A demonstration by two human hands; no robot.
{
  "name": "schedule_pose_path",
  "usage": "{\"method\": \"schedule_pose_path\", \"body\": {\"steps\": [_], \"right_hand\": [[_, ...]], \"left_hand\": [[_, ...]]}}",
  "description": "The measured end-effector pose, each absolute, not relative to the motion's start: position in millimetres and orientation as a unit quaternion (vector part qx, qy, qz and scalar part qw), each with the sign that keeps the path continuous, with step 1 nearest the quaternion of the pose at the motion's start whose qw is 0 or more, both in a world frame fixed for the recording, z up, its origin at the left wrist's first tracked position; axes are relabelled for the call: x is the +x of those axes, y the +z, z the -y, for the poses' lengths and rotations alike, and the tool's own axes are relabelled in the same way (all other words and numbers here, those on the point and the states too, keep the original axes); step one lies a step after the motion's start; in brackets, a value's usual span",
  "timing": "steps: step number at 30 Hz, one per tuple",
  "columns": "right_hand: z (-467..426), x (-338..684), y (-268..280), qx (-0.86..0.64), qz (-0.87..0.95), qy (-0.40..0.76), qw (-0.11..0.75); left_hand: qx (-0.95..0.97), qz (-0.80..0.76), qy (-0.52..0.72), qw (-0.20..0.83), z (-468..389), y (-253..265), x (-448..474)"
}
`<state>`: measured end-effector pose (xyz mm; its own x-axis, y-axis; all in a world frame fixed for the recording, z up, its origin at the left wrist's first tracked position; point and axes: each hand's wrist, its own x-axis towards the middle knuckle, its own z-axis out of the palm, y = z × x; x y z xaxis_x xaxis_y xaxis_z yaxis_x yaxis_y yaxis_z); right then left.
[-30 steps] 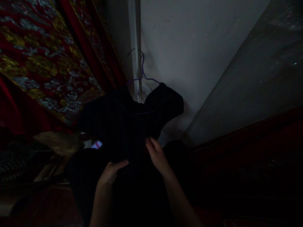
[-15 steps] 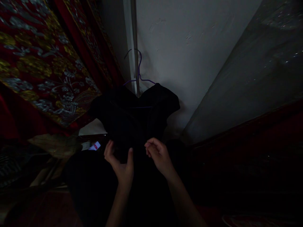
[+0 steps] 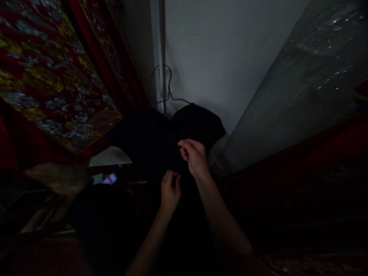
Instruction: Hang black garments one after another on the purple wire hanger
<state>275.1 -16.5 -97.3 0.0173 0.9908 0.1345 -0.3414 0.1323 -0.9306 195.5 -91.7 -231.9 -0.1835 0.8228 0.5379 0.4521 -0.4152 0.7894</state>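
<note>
A black short-sleeved garment (image 3: 143, 142) hangs on a purple wire hanger (image 3: 170, 82) in front of me; its details are lost in the dark. Low on its front, my left hand (image 3: 171, 191) has thumb and fingers drawn together, seemingly on the cloth. Higher and to the right, my right hand (image 3: 195, 155) is closed in a pinch before the garment's chest. Whatever its fingertips hold is too dark and small to name.
Red cloth with gold and silver embroidery (image 3: 57, 80) hangs at the left. The hanger's hook is at a narrow upright post (image 3: 161, 46) beside a pale wall (image 3: 224, 50). Clear plastic sheeting (image 3: 310, 76) covers something at the right. A small pale packet (image 3: 110, 178) lies low left.
My left hand has moved right and its spread fingers have closed together. The right hand has risen along the garment, still pinched. The garment's lower left side has shifted to the right.
</note>
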Motion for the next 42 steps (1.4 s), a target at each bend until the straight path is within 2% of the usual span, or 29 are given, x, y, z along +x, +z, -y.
{"method": "schedule_pose_path", "body": {"steps": [2, 5, 9, 14, 18, 22, 25, 29, 32, 34, 36, 37, 39, 42], "right_hand": [[-7.3, 273.0, -68.9, -0.366, 0.45, 0.518, 0.629], [-23.3, 274.4, -41.2, -0.363, 0.487, 0.513, 0.607], [-13.1, 282.8, -37.6, -0.333, 0.522, 0.49, 0.614], [-0.9, 286.5, -37.5, -0.307, 0.574, 0.459, 0.604], [-6.3, 278.7, -37.1, -0.292, 0.606, 0.431, 0.601], [-16.2, 263.2, -55.7, -0.322, 0.588, 0.405, 0.622], [-18.5, 252.0, -82.8, -0.356, 0.581, 0.386, 0.622], [-10.5, 246.9, -128.3, -0.441, 0.584, 0.422, 0.535], [9.2, 249.0, -153.3, -0.44, 0.55, 0.501, 0.502], [28.8, 250.5, -158.4, -0.402, 0.546, 0.538, 0.5], [48.3, 251.0, -155.7, -0.371, 0.565, 0.543, 0.499], [56.3, 251.1, -153.0, -0.361, 0.576, 0.539, 0.498], [66.7, 252.0, -147.9, -0.352, 0.586, 0.537, 0.495], [69.3, 258.5, -144.3, -0.363, 0.57, 0.537, 0.505]], "left_hand": [[0.621, -0.528, 0.551, 0.175, 89.0, -246.6, 207.3], [0.617, -0.537, 0.539, 0.202, 82.9, -256.1, 213.2], [0.608, -0.511, 0.571, 0.209, 68.4, -217.4, 192.1], [0.64, -0.41, 0.649, 0.034, 34.8, -105.4, 150.6], [0.726, -0.379, 0.571, -0.059, 11.4, -42.6, 134.0], [0.745, -0.382, 0.53, -0.131, 5.4, -35.9, 130.5], [0.721, -0.393, 0.55, -0.153, 8.8, -40.5, 128.1], [0.598, -0.425, 0.656, -0.175, 12.8, -28.7, 109.0], [0.506, -0.413, 0.748, -0.115, 13.4, -22.2, 75.0], [0.457, -0.398, 0.795, 0.017, 15.6, -30.6, 48.8], [0.442, -0.391, 0.787, 0.182, 20.5, -48.6, 28.9], [0.434, -0.387, 0.782, 0.222, 23.4, -58.8, 23.1], [0.416, -0.373, 0.797, 0.231, 28.4, -75.8, 20.4], [0.408, -0.348, 0.832, 0.142, 29.3, -81.5, 25.7]]}}
